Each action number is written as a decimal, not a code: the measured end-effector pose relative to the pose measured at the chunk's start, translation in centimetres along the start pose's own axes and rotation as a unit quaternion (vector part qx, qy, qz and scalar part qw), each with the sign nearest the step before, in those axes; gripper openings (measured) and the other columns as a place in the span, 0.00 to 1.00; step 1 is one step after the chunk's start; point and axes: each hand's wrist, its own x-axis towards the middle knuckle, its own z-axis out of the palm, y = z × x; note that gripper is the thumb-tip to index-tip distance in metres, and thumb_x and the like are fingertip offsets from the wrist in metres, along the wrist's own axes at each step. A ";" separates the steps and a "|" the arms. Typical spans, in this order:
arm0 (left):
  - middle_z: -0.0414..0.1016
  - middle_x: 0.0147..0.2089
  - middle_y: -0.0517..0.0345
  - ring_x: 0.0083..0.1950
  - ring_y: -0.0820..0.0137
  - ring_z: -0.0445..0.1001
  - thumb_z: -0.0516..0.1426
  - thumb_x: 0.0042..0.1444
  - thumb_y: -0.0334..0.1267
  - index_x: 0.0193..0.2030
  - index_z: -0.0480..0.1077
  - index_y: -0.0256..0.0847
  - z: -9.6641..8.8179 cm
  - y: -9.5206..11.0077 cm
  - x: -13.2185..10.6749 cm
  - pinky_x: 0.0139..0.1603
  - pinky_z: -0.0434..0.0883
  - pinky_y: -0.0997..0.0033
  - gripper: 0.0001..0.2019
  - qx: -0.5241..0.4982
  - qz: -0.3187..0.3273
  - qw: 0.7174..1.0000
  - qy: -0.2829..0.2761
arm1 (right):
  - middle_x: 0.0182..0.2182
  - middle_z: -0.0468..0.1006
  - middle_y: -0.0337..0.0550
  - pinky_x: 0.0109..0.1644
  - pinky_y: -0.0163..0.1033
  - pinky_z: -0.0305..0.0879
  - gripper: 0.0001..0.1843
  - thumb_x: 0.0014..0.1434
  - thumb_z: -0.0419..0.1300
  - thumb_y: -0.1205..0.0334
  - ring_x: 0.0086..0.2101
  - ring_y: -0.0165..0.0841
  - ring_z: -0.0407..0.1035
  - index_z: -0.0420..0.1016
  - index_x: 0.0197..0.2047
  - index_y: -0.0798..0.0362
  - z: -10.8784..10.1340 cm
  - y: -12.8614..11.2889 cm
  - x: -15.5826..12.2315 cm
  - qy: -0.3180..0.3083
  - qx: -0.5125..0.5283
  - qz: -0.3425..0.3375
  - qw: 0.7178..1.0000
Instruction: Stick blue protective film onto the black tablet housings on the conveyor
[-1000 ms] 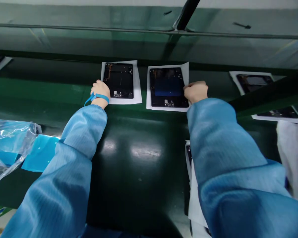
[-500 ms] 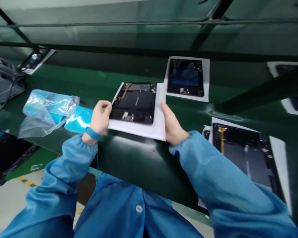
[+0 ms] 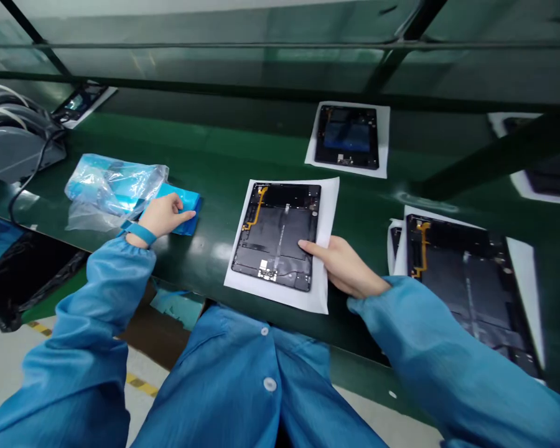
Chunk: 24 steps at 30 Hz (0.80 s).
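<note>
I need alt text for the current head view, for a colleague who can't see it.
A person's right hand grips a black tablet-like panel and the white sheet under it, at a green bench. The left hand is over blue sheets by a clear plastic bag; another panel lies farther back.

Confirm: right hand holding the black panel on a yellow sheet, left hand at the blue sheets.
No: the head view shows the sheet under the black panel is white, not yellow. Right hand and left hand are as you say.
</note>
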 end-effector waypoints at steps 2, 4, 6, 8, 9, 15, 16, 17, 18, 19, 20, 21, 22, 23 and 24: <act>0.73 0.29 0.58 0.32 0.66 0.71 0.64 0.50 0.51 0.29 0.69 0.42 -0.8 -0.8 0.7 0.38 0.68 0.66 0.15 -0.013 0.009 0.999 -0.040 | 0.33 0.83 0.49 0.45 0.46 0.75 0.23 0.52 0.68 0.42 0.39 0.45 0.78 0.79 0.36 0.55 -1.5 -0.3 -0.1 0.035 -0.131 -0.020 0.990; 0.74 0.28 0.58 0.29 0.67 0.71 0.61 0.53 0.50 0.28 0.70 0.42 -1.5 -1.2 0.8 0.34 0.68 0.68 0.14 -0.028 0.017 0.997 -0.072 | 0.31 0.82 0.50 0.46 0.48 0.73 0.22 0.53 0.67 0.43 0.39 0.47 0.77 0.80 0.38 0.56 -2.4 -0.6 -0.7 0.123 -0.282 -0.061 0.949; 0.71 0.24 0.59 0.26 0.68 0.70 0.58 0.55 0.48 0.27 0.70 0.42 -2.0 -1.0 0.2 0.31 0.66 0.70 0.13 -0.036 0.021 0.997 -0.069 | 0.34 0.81 0.51 0.47 0.51 0.71 0.22 0.56 0.65 0.46 0.39 0.48 0.75 0.80 0.43 0.56 -2.1 -1.2 -1.9 0.215 -0.389 -0.145 0.884; 0.67 0.23 0.61 0.25 0.70 0.67 0.55 0.59 0.46 0.29 0.68 0.43 -2.3 0.2 -1.2 0.30 0.63 0.70 0.12 -0.038 0.030 0.999 -0.012 | 0.37 0.80 0.50 0.46 0.50 0.71 0.21 0.59 0.63 0.47 0.38 0.44 0.75 0.79 0.47 0.54 0.1 -1.9 -3.4 0.215 -0.368 -0.227 0.876; 0.66 0.23 0.62 0.26 0.70 0.65 0.54 0.60 0.45 0.30 0.67 0.43 -2.3 1.3 -2.3 0.31 0.62 0.70 0.11 -0.043 0.044 0.998 0.028 | 0.37 0.80 0.49 0.44 0.48 0.72 0.20 0.60 0.63 0.47 0.36 0.40 0.74 0.79 0.48 0.53 1.7 -2.3 -4.0 0.170 -0.313 -0.252 0.900; 0.69 0.27 0.66 0.27 0.75 0.65 0.57 0.64 0.43 0.34 0.69 0.43 -1.3 8.0 -9.2 0.30 0.63 0.74 0.09 -0.145 0.214 0.966 -0.008 | 0.49 0.77 0.47 0.38 0.39 0.76 0.42 0.48 0.74 0.45 0.37 0.32 0.74 0.69 0.62 0.49 12.0 -3.9 -4.7 -0.056 -0.054 -0.269 0.960; 0.69 0.28 0.66 0.28 0.75 0.66 0.56 0.65 0.42 0.35 0.69 0.43 -1.0 8.4 -9.7 0.29 0.64 0.74 0.08 -0.161 0.233 0.958 -0.042 | 0.48 0.77 0.47 0.38 0.39 0.76 0.41 0.48 0.75 0.46 0.36 0.32 0.74 0.69 0.62 0.50 12.7 -3.8 -4.5 -0.060 -0.039 -0.272 0.960; 0.70 0.30 0.66 0.28 0.75 0.67 0.56 0.65 0.41 0.36 0.70 0.43 -0.8 8.6 -9.9 0.29 0.64 0.75 0.07 -0.172 0.248 0.951 -0.066 | 0.46 0.78 0.46 0.39 0.39 0.77 0.39 0.49 0.74 0.47 0.35 0.31 0.74 0.70 0.61 0.50 12.9 -3.5 -4.4 -0.066 -0.019 -0.268 0.961; 0.71 0.30 0.66 0.29 0.75 0.67 0.56 0.65 0.40 0.36 0.69 0.44 -0.5 8.6 -9.9 0.29 0.65 0.75 0.07 -0.176 0.261 0.946 -0.080 | 0.44 0.78 0.44 0.39 0.39 0.77 0.35 0.51 0.73 0.48 0.34 0.31 0.75 0.72 0.58 0.51 12.9 -3.2 -4.4 -0.071 0.002 -0.260 0.963; 0.71 0.30 0.66 0.29 0.75 0.68 0.56 0.66 0.40 0.36 0.69 0.44 -0.2 8.6 -9.8 0.30 0.65 0.75 0.06 -0.175 0.275 0.942 -0.086 | 0.41 0.78 0.43 0.40 0.40 0.78 0.30 0.53 0.72 0.50 0.33 0.31 0.75 0.73 0.56 0.52 12.7 -2.9 -4.5 -0.074 0.020 -0.251 0.965; 0.70 0.30 0.66 0.29 0.75 0.68 0.56 0.66 0.39 0.37 0.69 0.45 0.1 8.4 -9.6 0.30 0.66 0.75 0.06 -0.171 0.289 0.938 -0.091 | 0.39 0.79 0.41 0.41 0.40 0.78 0.25 0.55 0.70 0.51 0.32 0.31 0.76 0.75 0.53 0.52 12.4 -2.6 -4.6 -0.073 0.031 -0.242 0.967; 0.70 0.30 0.67 0.29 0.75 0.68 0.56 0.66 0.38 0.37 0.68 0.46 0.3 8.3 -9.4 0.30 0.66 0.75 0.05 -0.165 0.303 0.933 -0.096 | 0.36 0.79 0.41 0.42 0.41 0.78 0.20 0.56 0.68 0.52 0.32 0.32 0.76 0.77 0.50 0.53 11.9 -2.3 -4.7 -0.070 0.033 -0.235 0.969; 0.69 0.30 0.67 0.29 0.75 0.68 0.55 0.66 0.38 0.37 0.68 0.46 0.5 8.1 -9.0 0.30 0.66 0.75 0.05 -0.157 0.317 0.930 -0.101 | 0.34 0.79 0.40 0.42 0.42 0.78 0.16 0.58 0.67 0.54 0.32 0.33 0.77 0.78 0.46 0.53 11.5 -2.0 -4.8 -0.059 0.028 -0.230 0.971; 0.69 0.30 0.67 0.29 0.74 0.68 0.55 0.66 0.38 0.37 0.68 0.46 0.6 7.9 -8.6 0.30 0.66 0.74 0.05 -0.143 0.331 0.928 -0.096 | 0.33 0.80 0.40 0.42 0.43 0.78 0.12 0.58 0.66 0.54 0.32 0.33 0.77 0.79 0.42 0.53 10.9 -1.8 -4.9 -0.039 0.024 -0.226 0.973; 0.70 0.31 0.66 0.29 0.74 0.68 0.55 0.66 0.39 0.37 0.67 0.47 0.5 7.6 -8.1 0.31 0.66 0.73 0.05 -0.123 0.342 0.929 -0.074 | 0.32 0.80 0.40 0.42 0.43 0.77 0.10 0.59 0.66 0.55 0.32 0.34 0.77 0.79 0.39 0.52 10.3 -1.6 -5.0 -0.009 0.027 -0.223 0.974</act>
